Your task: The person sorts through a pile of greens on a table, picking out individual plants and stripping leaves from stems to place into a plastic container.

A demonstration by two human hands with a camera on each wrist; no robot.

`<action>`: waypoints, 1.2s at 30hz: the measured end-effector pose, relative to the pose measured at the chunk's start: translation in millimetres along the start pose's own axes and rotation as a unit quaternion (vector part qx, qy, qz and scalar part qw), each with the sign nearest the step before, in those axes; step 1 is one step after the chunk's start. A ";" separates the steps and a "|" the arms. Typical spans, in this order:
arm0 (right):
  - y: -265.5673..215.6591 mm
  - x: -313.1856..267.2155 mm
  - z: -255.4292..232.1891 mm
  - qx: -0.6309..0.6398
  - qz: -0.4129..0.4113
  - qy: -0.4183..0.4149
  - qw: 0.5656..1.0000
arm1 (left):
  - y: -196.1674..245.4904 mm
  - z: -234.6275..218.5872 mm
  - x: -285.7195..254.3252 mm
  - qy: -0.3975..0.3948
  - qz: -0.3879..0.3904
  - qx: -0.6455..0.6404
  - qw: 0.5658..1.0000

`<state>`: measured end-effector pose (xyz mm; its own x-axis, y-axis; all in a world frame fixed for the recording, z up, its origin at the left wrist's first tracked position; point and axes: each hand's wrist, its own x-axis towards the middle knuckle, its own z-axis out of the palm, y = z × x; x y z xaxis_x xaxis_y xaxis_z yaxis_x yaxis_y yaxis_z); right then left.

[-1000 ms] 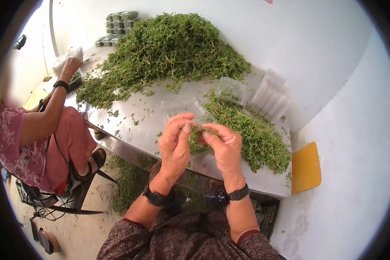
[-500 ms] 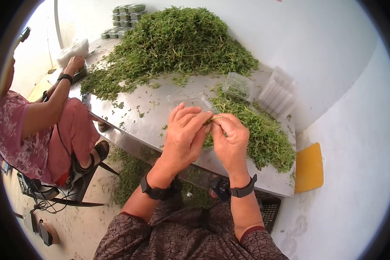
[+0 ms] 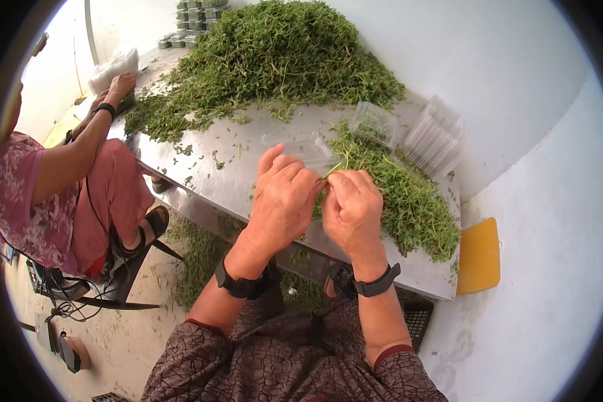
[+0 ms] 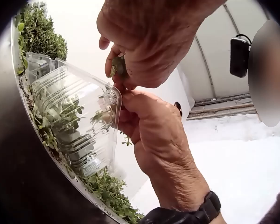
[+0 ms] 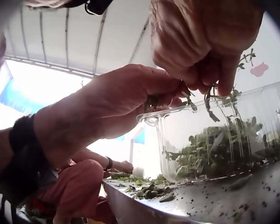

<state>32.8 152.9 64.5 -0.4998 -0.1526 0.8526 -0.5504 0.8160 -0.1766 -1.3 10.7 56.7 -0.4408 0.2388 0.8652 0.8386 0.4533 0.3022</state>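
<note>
In the head view my left hand (image 3: 283,199) and right hand (image 3: 353,206) meet in front of me, fingertips close together. Between them is a thin leafy green sprig (image 3: 333,171), which both hands pinch. Small leaves (image 4: 117,67) poke out from under the left hand's fingers in the left wrist view. In the right wrist view, leaves hang down below the right hand (image 5: 203,39). Just beyond the hands lies an open clear plastic box (image 3: 301,142) on the metal table (image 3: 234,164). A loose heap of cut greens (image 3: 409,208) spreads beside the right hand.
A large mound of greens (image 3: 281,57) covers the table's back. Stacked empty clear boxes (image 3: 435,137) and another clear box (image 3: 374,124) stand to the right. Packed boxes (image 3: 195,17) are stacked far left. Another person (image 3: 67,194) sits at left. A yellow board (image 3: 479,256) leans by the wall.
My hands have drawn closer together and rolled over, so their backs now face up. The sprig stays between the fingertips. The head view has tilted, and the table sits slightly higher in it.
</note>
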 end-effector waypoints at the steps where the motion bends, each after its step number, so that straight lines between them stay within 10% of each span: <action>1: -0.3 -0.5 0.3 0.001 0.000 -0.001 1.000 | -0.1 -0.6 0.8 -0.003 0.007 -0.004 1.000; 15: 20.8 5.8 -10.7 0.067 0.098 0.042 0.992 | 1.6 -32.8 7.1 -0.065 0.022 -0.166 0.984; 24: 20.4 4.7 -31.6 0.466 0.315 0.083 0.823 | 4.2 -26.3 -11.2 0.049 -0.152 -0.286 0.945; 26: 18.8 -2.5 -31.6 0.533 0.311 0.085 0.782 | 15.6 -24.6 -12.0 0.050 -0.264 -0.409 0.872; 36: -1.2 -16.9 -32.1 0.641 0.315 0.071 0.696 | 37.3 -24.8 -6.0 0.000 -0.215 -0.317 0.923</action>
<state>63.4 172.4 66.0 -0.8915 0.1411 0.4305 -0.4412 -0.4860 -0.7544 40.5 4.9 72.7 -0.7773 0.1530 0.6102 0.6042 -0.0890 0.7919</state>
